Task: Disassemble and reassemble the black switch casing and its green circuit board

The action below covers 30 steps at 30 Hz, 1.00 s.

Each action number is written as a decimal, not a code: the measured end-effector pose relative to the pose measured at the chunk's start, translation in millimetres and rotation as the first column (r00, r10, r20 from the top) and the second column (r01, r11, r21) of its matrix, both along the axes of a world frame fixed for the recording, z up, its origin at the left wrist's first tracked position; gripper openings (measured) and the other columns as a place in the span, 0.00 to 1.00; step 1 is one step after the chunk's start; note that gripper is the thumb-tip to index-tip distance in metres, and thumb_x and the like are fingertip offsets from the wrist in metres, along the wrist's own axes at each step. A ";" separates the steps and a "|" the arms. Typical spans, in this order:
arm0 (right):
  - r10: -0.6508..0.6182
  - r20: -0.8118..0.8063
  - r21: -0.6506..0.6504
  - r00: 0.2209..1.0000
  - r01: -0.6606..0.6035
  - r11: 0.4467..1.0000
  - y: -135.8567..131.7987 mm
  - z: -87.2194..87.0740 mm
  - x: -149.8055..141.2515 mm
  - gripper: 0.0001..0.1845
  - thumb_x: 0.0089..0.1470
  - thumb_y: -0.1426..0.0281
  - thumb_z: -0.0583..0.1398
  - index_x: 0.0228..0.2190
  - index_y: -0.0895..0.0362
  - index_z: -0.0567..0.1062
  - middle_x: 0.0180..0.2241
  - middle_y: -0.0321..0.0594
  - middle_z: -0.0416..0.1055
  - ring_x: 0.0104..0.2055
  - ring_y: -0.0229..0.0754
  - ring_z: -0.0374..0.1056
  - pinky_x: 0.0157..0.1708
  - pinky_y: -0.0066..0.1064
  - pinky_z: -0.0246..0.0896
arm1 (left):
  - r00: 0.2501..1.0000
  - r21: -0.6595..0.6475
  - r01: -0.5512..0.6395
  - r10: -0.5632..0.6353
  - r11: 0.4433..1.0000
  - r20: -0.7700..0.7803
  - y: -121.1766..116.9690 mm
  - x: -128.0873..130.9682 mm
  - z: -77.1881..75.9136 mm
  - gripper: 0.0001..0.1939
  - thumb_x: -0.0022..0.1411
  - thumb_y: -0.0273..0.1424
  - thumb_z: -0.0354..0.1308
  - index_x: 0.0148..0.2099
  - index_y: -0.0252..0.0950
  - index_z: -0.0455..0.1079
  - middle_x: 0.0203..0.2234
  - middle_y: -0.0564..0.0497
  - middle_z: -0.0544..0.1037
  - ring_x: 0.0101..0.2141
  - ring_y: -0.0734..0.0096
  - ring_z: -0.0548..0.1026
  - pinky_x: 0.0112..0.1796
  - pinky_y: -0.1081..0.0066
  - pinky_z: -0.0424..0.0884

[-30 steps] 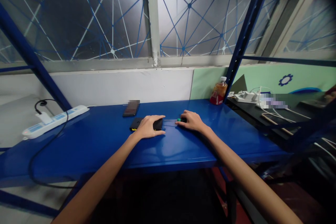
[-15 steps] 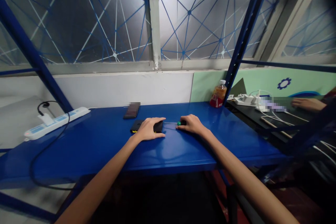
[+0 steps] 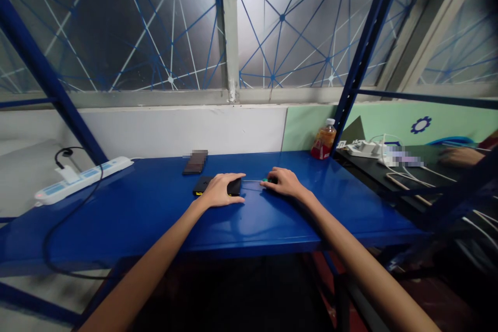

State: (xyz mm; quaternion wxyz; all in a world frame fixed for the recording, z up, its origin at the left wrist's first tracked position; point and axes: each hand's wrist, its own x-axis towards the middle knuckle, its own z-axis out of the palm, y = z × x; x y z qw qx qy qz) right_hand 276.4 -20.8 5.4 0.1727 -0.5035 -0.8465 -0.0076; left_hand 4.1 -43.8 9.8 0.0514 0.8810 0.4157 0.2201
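Note:
Across a flat black box-like device with yellow along its near edge (image 3: 201, 185), my left hand (image 3: 221, 190) lies with thumb and fingers spanning its far and near sides, holding it on the tabletop. My right hand (image 3: 285, 182) is closed around the handle of a screwdriver (image 3: 252, 181), of which a bit of green shows at the fingers. The thin metal shaft runs level to the left, its tip at the device's right side. Whether the tip sits in a screw is too small to tell.
A dark phone-like slab (image 3: 195, 162) lies behind the device on the blue table (image 3: 163, 223). At left is a white power strip (image 3: 87, 181) with a black cable. A drink bottle (image 3: 323, 140) stands at back right. Another person's hand (image 3: 461, 156) is over the black neighbouring table.
My right hand has shifted slightly and rolled with the screwdriver, so less of the green handle shows. My left hand and the device stay put. The other person's hand has moved slightly.

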 end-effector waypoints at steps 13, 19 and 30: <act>-0.023 0.030 -0.021 0.999 0.023 0.999 -4.2 1.0 -6.3 0.20 0.53 0.50 0.59 0.33 0.54 0.73 0.31 0.38 0.75 0.32 0.41 0.69 0.26 0.28 0.46 | 1.000 -0.004 -0.002 0.002 1.000 -0.001 0.3 0.3 -0.2 0.40 0.50 0.55 0.61 0.62 0.46 0.62 0.57 0.49 0.70 0.55 0.51 0.68 0.54 0.56 0.64; -0.039 0.126 -0.006 0.991 0.040 0.999 -6.6 0.5 -10.7 0.22 0.59 0.50 0.53 0.31 0.54 0.75 0.29 0.41 0.76 0.32 0.43 0.71 0.25 0.29 0.44 | 1.000 0.001 0.002 -0.002 1.000 -0.001 0.8 0.4 -0.5 0.39 0.51 0.54 0.61 0.62 0.46 0.62 0.57 0.49 0.70 0.55 0.52 0.68 0.54 0.56 0.64; -0.035 0.112 0.039 0.993 0.031 0.999 -5.6 0.5 -8.8 0.23 0.61 0.52 0.51 0.30 0.55 0.76 0.34 0.41 0.75 0.35 0.42 0.70 0.27 0.29 0.47 | 1.000 -0.004 -0.003 0.003 1.000 -0.005 -0.4 0.8 0.0 0.38 0.52 0.53 0.60 0.62 0.47 0.61 0.57 0.49 0.70 0.55 0.52 0.68 0.55 0.55 0.63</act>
